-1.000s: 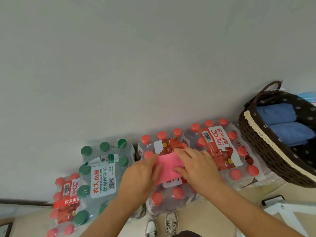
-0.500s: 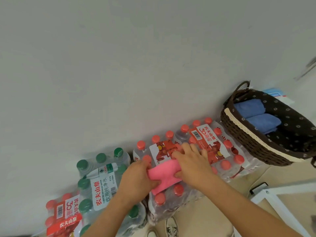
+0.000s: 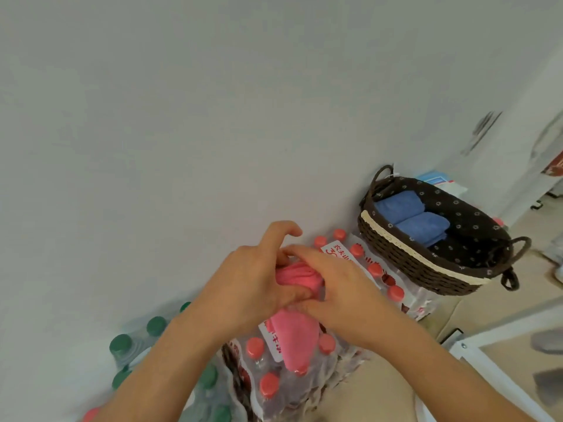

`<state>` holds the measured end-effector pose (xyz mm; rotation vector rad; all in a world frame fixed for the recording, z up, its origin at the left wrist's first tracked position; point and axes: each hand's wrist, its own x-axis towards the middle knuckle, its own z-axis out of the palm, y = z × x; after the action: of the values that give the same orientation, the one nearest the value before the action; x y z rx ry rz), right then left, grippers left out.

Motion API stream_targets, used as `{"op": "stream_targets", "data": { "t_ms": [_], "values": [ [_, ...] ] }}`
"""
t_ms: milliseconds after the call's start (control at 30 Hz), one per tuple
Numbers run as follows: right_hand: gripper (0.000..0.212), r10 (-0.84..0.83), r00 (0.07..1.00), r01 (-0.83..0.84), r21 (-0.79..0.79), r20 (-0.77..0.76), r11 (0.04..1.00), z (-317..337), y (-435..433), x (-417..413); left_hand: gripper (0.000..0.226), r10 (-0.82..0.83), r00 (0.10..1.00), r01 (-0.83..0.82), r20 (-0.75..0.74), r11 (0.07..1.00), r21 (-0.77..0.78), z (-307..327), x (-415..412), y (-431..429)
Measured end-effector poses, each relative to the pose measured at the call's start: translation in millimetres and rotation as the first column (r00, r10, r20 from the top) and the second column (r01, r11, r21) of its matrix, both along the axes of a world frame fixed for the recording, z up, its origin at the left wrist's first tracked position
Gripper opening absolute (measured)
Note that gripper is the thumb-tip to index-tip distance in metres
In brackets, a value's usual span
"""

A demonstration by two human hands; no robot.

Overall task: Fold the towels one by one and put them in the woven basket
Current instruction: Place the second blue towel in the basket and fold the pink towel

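**Head view: a towel mid-fold, held between both hands.** The left hand [image 3: 249, 281] and the right hand [image 3: 341, 287] are meeting at the centre of the frame. Both are gripping one pink towel [image 3: 300, 277]. The left fingers are curling round the bunched upper part, with the forefinger hooked clear above it. The right fingers are lying over the top of the bunch, and the right thumb is pressing in from below. The rest of the towel is hanging beneath the hands as a loose tail, and its end is resting on the red-capped bottle packs [image 3: 268, 383] directly under them. The two-sided grip appears to be gathering the cloth so that the layers do not slip apart. The packs are probably serving as a working surface in place of a desk.

The woven basket [image 3: 402, 263] is standing to the right of the right hand and farther from the person, at the far end of the same packs, against the wall [image 3: 213, 117]. Two blue towels [image 3: 422, 225] are lying side by side in the end of the basket nearest the hands, and its far end is showing bare dotted lining. This suggests that the pink towel is meant for that far end.

A green-capped bottle pack [image 3: 155, 325] is standing below and to the left of the left forearm, playing no part in the task. The fold looks unfinished while the tail is hanging loose. Carried so, the tail could open on the way to the basket.
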<state>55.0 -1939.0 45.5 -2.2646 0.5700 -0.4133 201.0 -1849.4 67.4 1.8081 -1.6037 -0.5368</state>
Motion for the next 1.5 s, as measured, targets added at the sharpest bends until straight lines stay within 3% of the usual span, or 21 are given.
{"op": "stream_targets", "data": {
  "t_ms": [133,200,267,367,467,567,667,733,833,1033,1167,1367,1500],
  "values": [
    [0.037,-0.225,0.962,0.203,0.145,0.155,0.968,18,-23,-18,0.087,-0.054,0.949,0.050,-0.310,0.999,-0.019,3,-3,-14],
    [0.032,-0.295,0.932,0.239,0.255,0.211,0.937,25,-39,-30,0.094,-0.089,0.943,0.114,-0.321,0.992,0.059,-4,-8,-21],
    [0.029,-0.318,0.919,0.217,0.373,0.235,0.902,28,-56,-41,0.079,-0.096,0.937,0.127,-0.335,0.989,0.072,-10,-15,-31],
    [0.032,-0.330,0.932,0.243,0.418,0.152,0.876,27,-86,-62,0.048,-0.058,0.924,0.077,-0.378,0.996,0.036,-11,-25,-51],
    [0.050,-0.207,0.978,0.205,0.267,-0.021,0.942,36,-120,-89,0.026,-0.089,0.980,0.090,-0.180,0.996,-0.004,-8,-44,-78],
    [0.073,-0.055,0.984,0.061,0.032,-0.171,0.998,53,-164,-117,0.027,-0.165,0.986,0.165,0.011,0.986,-0.015,-6,-77,-120],
    [0.054,0.056,0.939,-0.137,-0.217,-0.340,0.967,64,-218,-144,0.035,-0.170,0.974,0.177,0.152,0.984,-0.028,-9,-115,-171],
    [0.038,0.077,0.895,-0.218,-0.280,-0.440,0.935,65,-253,-164,0.035,-0.175,0.965,0.182,0.196,0.983,-0.020,-12,-143,-205],
    [0.030,0.044,0.869,-0.231,-0.325,-0.493,0.917,51,-298,-188,0.026,-0.138,0.968,0.134,0.211,0.990,0.033,-21,-175,-246],
    [0.025,-0.009,0.836,-0.255,-0.403,-0.548,0.879,-1,-347,-207,0.034,-0.033,0.939,-0.031,0.341,0.983,0.179,-53,-204,-285],
    [0.025,0.079,0.816,-0.318,-0.331,-0.573,0.889,-26,-359,-211,0.019,-0.010,0.895,-0.109,0.446,0.964,0.241,-73,-222,-292],
    [0.016,0.198,0.752,-0.462,-0.289,-0.629,0.838,-45,-364,-199,0.018,-0.051,0.739,-0.206,0.672,0.932,0.298,-85,-228,-298],
    [0.015,0.225,0.713,-0.513,-0.274,-0.665,0.814,-54,-367,-193,0.014,-0.004,0.741,-0.265,0.672,0.917,0.298,-86,-230,-301]
  ]
}}
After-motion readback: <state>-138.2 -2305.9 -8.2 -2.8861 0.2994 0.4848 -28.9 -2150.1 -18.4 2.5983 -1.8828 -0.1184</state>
